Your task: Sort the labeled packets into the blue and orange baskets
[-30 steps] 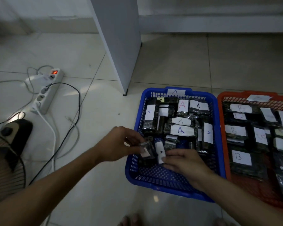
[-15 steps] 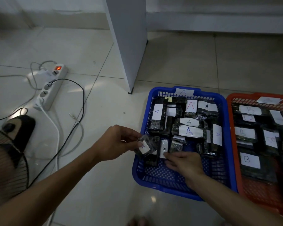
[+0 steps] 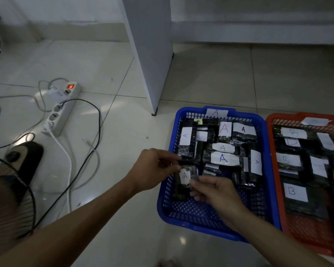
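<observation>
Two baskets stood side by side: one blue basket (image 3: 266,170) and one orange basket (image 3: 274,151). In the blue one, seven packet labels (image 3: 224,128) showed a readable A, counting the one held between two hands (other packets lay partly hidden, so the full number could not be told). Three readable B labels (image 3: 295,192) showed in the orange one. One power strip (image 3: 61,110) lay nearby.

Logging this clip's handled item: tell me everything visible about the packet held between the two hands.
The packet is a small, dark, glossy plastic pouch with a white paper label marked with a blue "A". It is held roughly upright over the near-left part of the blue basket, label facing the camera. The left hand pinches its upper left edge; the right hand grips its lower right side. Its contents cannot be made out.
</observation>
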{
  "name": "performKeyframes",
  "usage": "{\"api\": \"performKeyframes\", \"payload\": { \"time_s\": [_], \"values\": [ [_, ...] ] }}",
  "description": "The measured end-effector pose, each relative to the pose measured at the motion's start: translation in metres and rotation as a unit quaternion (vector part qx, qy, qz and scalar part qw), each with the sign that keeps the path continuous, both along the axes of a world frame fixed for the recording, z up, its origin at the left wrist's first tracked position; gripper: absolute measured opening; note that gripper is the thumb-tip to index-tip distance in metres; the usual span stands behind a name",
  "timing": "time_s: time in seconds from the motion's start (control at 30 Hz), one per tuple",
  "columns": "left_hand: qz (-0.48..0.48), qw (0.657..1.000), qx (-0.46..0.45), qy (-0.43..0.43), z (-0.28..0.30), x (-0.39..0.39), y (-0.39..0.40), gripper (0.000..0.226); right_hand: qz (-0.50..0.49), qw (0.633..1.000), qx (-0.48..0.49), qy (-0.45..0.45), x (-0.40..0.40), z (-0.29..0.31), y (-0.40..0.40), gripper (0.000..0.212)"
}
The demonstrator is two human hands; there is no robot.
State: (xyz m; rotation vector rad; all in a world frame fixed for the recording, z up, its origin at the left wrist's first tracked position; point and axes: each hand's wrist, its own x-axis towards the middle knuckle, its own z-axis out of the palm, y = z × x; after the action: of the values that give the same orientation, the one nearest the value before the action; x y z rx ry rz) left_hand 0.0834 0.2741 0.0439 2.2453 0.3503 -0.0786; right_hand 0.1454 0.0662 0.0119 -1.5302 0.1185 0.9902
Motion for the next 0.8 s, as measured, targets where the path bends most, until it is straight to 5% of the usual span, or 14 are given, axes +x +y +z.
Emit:
{"api": "performKeyframes", "payload": {
  "time_s": [0.17, 0.37, 0.53, 0.67, 0.8],
  "values": [
    [0.148, 0.987, -0.061, 0.031, -0.001, -0.001, 0.016, 0.039, -0.055, 0.997, -0.016, 0.055, 0.002, -0.012, 0.008, 0.013],
    [0.136, 0.957, -0.232, 0.106, -0.009, -0.003, 0.018, 0.034, 0.002, 0.996, -0.089, -0.009, 0.008, -0.016, 0.019, 0.021],
    [0.129, 0.954, -0.251, 0.106, -0.013, -0.001, 0.018, 0.029, 0.067, 0.988, -0.122, -0.072, 0.012, -0.012, 0.015, 0.029],
    [0.132, 0.953, -0.249, 0.11, -0.016, 0.003, 0.017, 0.031, 0.115, 0.946, -0.166, -0.253, 0.02, 0.008, -0.01, 0.025],
    [0.131, 0.952, -0.252, 0.113, -0.014, 0.011, 0.016, 0.032, 0.032, 0.871, -0.232, -0.432, 0.04, 0.03, -0.062, 0.014]
  ]
}}
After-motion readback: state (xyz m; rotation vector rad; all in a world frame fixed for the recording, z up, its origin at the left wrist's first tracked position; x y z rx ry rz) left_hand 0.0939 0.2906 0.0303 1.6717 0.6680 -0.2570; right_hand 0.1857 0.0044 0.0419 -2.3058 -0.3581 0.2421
